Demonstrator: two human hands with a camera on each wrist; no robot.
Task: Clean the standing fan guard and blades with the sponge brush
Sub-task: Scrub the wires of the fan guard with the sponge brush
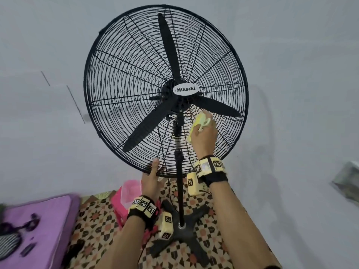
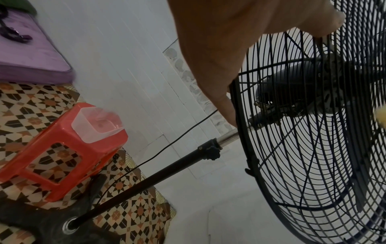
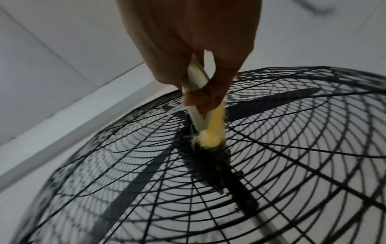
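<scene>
A black standing fan with a round wire guard (image 1: 87,84) and three black blades (image 1: 167,45) stands against a pale wall. My right hand (image 1: 204,137) grips the pale green handle of a yellow sponge brush (image 1: 200,122). It presses the brush on the front guard just below and right of the hub (image 1: 186,89). In the right wrist view the sponge brush (image 3: 212,132) touches the wires of the guard (image 3: 292,148) near the centre, held by the right hand (image 3: 188,41). My left hand (image 1: 151,176) holds the guard's bottom rim, thumb in front. In the left wrist view the left hand (image 2: 219,49) lies along the rim (image 2: 251,158).
The fan's pole (image 1: 180,191) rises from a black cross base (image 1: 182,230) on a patterned floor. A pink stool (image 2: 62,148) with a clear container (image 2: 96,125) on it stands left of the pole. A purple mattress (image 1: 38,220) lies further left, and a black cord (image 2: 167,147) trails behind.
</scene>
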